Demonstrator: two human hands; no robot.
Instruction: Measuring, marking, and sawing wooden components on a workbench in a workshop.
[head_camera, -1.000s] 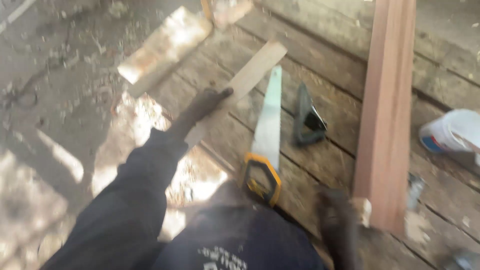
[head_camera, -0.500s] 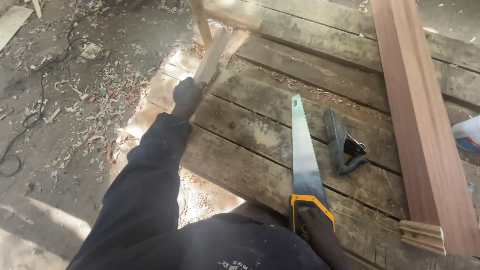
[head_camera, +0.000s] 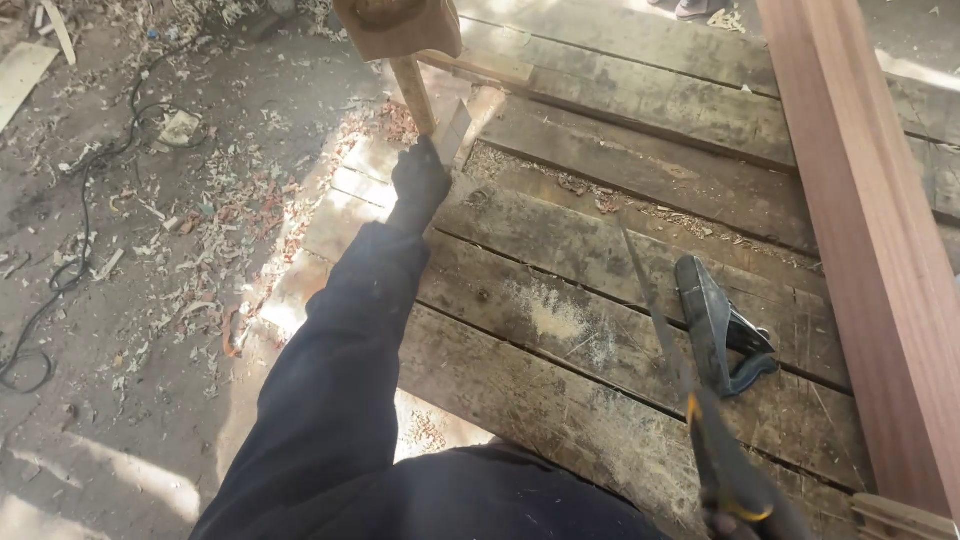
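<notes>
My left hand (head_camera: 420, 182), in a dark glove at the end of a dark sleeve, reaches far forward and grips a short flat wooden strip (head_camera: 452, 132) at the left edge of the rough plank workbench (head_camera: 560, 300). My right hand (head_camera: 748, 512), low at the frame's bottom edge, holds a handsaw (head_camera: 672, 365) by its yellow-and-black handle; the blade is lifted on edge and points away from me. A dark hand plane (head_camera: 715, 325) lies on the planks just right of the blade.
A long reddish-brown board (head_camera: 870, 220) runs along the right side of the bench. A wooden block on a post (head_camera: 400, 30) stands at the bench's far left. The ground on the left holds wood shavings, scraps and a black cable (head_camera: 70, 270).
My left hand has carried the wooden strip farther forward along the bench edge. The saw, flat on the planks before, is now lifted on edge in my right hand.
</notes>
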